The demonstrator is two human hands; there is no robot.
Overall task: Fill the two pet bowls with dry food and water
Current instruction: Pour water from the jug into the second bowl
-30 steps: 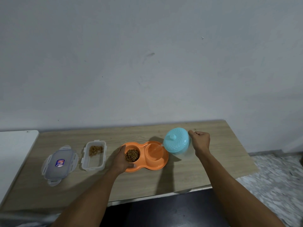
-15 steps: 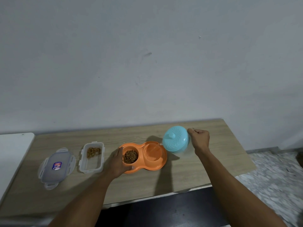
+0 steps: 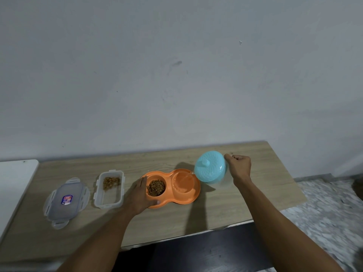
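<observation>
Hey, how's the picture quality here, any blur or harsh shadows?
Head view: lighting is soft and even; the table and orange double bowl look sharp; the floor at right is smeared by blur; the tilted blue-lidded jug casts a dark shadow toward the camera.

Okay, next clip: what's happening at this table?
A person is at a wooden table with an orange double pet bowl. The right hand grips a blue-lidded clear jug, tipped with its spout over the right bowl, apparently pouring into it. The left hand holds the dish's left end. The left bowl already holds dry food; an open container with some kibble and its lid lie further left.
</observation>
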